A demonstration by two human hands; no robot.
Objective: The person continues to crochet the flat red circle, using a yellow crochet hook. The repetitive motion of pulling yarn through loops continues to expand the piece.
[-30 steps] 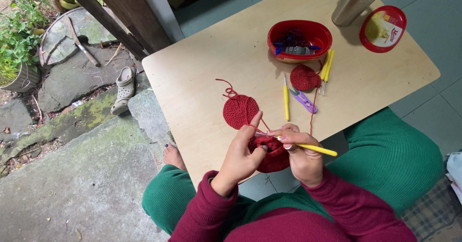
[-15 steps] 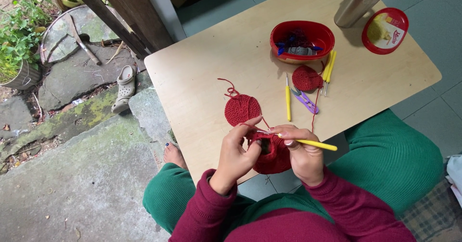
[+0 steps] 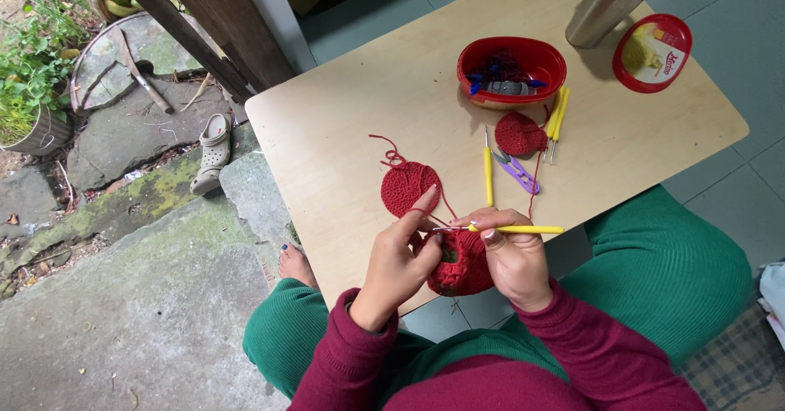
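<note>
My left hand point(image 3: 398, 260) and my right hand point(image 3: 513, 257) hold a rounded red crochet piece point(image 3: 460, 265) between them at the near edge of a light wooden table point(image 3: 352, 116). In my right hand lies a yellow-handled crochet hook point(image 3: 523, 230), its metal tip pointing left into the work. Red yarn runs over my raised left forefinger. A flat red crochet circle point(image 3: 408, 187) with a loose yarn tail lies on the table just beyond my left hand.
Farther back stand a red oval tub point(image 3: 512, 71) of small items, a small red crochet piece point(image 3: 520, 134), more yellow hooks point(image 3: 557, 115), a purple snipper point(image 3: 518, 172), a red-rimmed lid point(image 3: 652, 53) and a metal flask point(image 3: 605, 6). A sandal point(image 3: 213, 152) lies on the stone paving at left.
Both hands have stayed together on the red piece with small shifts of the fingers and hook. The view has shifted slightly.
</note>
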